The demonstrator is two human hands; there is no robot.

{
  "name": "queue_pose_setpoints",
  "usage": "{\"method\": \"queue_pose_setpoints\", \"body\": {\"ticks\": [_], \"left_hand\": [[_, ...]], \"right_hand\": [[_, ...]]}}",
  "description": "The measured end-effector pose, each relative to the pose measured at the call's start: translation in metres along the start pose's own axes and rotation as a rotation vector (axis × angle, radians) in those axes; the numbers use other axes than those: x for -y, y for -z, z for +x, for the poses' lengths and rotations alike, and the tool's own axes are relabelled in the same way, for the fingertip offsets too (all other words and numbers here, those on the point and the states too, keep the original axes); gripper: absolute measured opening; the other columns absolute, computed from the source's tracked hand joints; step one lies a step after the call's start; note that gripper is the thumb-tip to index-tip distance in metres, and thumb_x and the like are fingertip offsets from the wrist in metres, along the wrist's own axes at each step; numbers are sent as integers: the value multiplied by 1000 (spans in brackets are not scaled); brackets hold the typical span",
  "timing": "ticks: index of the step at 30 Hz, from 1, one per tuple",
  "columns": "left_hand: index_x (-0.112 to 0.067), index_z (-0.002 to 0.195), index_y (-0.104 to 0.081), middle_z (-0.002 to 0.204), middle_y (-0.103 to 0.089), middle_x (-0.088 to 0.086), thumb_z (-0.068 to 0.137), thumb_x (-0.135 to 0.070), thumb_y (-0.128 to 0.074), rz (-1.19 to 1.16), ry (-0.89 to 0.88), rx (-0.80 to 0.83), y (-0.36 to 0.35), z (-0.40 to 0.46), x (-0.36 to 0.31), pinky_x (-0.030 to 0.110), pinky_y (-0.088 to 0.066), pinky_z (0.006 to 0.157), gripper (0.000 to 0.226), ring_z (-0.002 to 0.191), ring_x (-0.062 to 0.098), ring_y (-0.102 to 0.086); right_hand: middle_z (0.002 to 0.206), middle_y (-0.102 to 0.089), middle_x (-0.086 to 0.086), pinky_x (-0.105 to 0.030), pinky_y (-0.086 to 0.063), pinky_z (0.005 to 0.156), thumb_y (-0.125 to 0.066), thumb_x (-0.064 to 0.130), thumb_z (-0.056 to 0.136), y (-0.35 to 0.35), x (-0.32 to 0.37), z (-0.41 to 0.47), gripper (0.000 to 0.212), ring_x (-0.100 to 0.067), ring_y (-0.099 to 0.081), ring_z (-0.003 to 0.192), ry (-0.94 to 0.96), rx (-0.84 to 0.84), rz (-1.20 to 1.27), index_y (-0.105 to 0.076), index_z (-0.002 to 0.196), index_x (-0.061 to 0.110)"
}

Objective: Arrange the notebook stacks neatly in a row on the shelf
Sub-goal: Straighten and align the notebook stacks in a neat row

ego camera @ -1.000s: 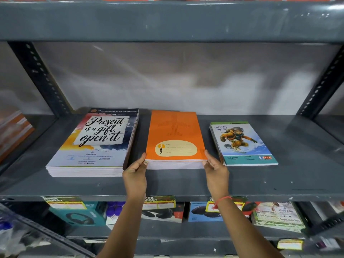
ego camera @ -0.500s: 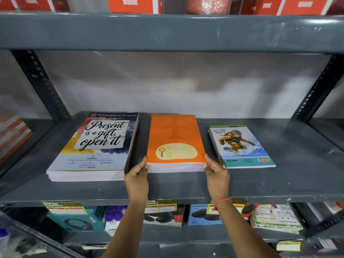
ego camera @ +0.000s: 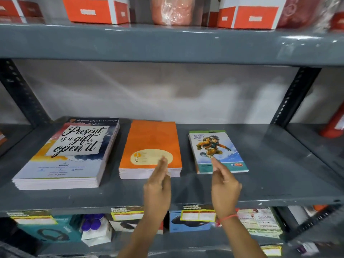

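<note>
Three notebook stacks lie in a row on the grey shelf (ego camera: 279,183). The thick "Present is a gift" stack (ego camera: 70,155) is on the left, the orange stack (ego camera: 150,142) in the middle, and a thin stack with a cartoon cover (ego camera: 216,149) on the right. My left hand (ego camera: 158,187) hovers in front of the orange stack's right corner, fingers straight and holding nothing. My right hand (ego camera: 225,187) is stretched toward the cartoon stack's front edge with its fingertips over the cover, holding nothing.
Orange and white boxes (ego camera: 93,10) stand on the shelf above. Boxed goods with yellow price tags (ego camera: 197,216) fill the shelf below. Perforated uprights (ego camera: 294,97) frame the bay. A red object (ego camera: 333,125) sits at the far right.
Both hands have let go of the orange stack's front corners and moved right, toward the cartoon stack. The view has tilted up and shifted right.
</note>
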State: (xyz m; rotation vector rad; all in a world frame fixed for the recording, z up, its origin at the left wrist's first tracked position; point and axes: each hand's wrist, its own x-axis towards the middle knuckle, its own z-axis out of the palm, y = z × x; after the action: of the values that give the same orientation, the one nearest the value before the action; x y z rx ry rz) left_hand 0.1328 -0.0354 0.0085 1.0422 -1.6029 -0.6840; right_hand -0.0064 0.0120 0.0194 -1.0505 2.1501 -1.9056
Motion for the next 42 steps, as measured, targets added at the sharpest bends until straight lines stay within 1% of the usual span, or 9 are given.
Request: {"method": "queue_pose_setpoints", "body": {"ticks": [3,6,9,13,17,30,33,39,42], "left_hand": [[-18,132,-37,138,-44,-1,91,-3,-50,-113,119,197,-42,-14,-14,14,-35,106,46,126,17,-49],[-11,138,-38,136,-39,-8,94,-11,-44,-113,254,266,-70,-12,-22,5,-36,95,44,123,11,-50],[-18,144,-25,144,-40,0,96,-20,-41,-100,392,319,-86,-2,-17,12,-37,95,50,123,10,-44],[-16,141,-31,133,-49,10,96,-15,-40,-141,446,335,-99,4,-12,-7,-37,70,47,111,12,-44],[-18,139,-37,121,-51,5,95,-15,-42,-155,450,280,-103,3,-11,-2,-42,59,44,107,11,-44],[-14,136,-42,117,-51,4,92,-6,-46,-173,457,246,-102,2,-17,-6,-36,79,44,107,13,-43],[-12,132,-47,116,-54,4,92,-6,-48,-154,471,172,-106,3,-17,-7,-41,70,41,103,12,-45],[-8,124,-56,110,-59,1,88,-6,-55,-190,524,47,-111,3,-17,-3,-46,59,36,94,10,-51],[-6,121,-59,110,-60,2,87,-5,-56,-230,547,4,-112,4,-17,1,-48,61,34,97,12,-52]], "right_hand": [[80,-68,-17,-5,-41,58,-52,3,91,32,-18,37,29,-15,-51,61,-54,-92,54,-67,116,8],[125,-62,-13,-7,-40,82,-48,12,95,54,-44,69,35,-14,-60,104,-199,-25,111,-55,128,5],[141,-49,-10,-18,-31,97,-45,19,96,61,-66,87,42,-20,-48,127,-334,170,117,-46,136,6],[125,-53,3,-21,-36,95,-43,17,97,62,-71,88,39,-10,-48,111,-368,372,212,-46,135,9],[119,-54,2,-24,-42,89,-45,16,96,67,-74,89,41,-12,-50,102,-371,432,242,-44,137,14],[108,-56,4,-27,-46,98,-43,2,95,73,-83,89,39,-13,-52,94,-323,427,207,-49,133,12],[109,-60,0,-12,-46,80,-44,1,94,69,-85,90,38,-13,-54,92,-316,381,175,-53,130,12],[121,-66,-12,-18,-46,83,-49,2,93,63,-86,92,34,-15,-59,90,-348,303,171,-59,124,10],[120,-66,-11,-8,-47,72,-50,4,93,62,-87,95,32,-14,-59,90,-373,276,174,-61,122,10]]}}
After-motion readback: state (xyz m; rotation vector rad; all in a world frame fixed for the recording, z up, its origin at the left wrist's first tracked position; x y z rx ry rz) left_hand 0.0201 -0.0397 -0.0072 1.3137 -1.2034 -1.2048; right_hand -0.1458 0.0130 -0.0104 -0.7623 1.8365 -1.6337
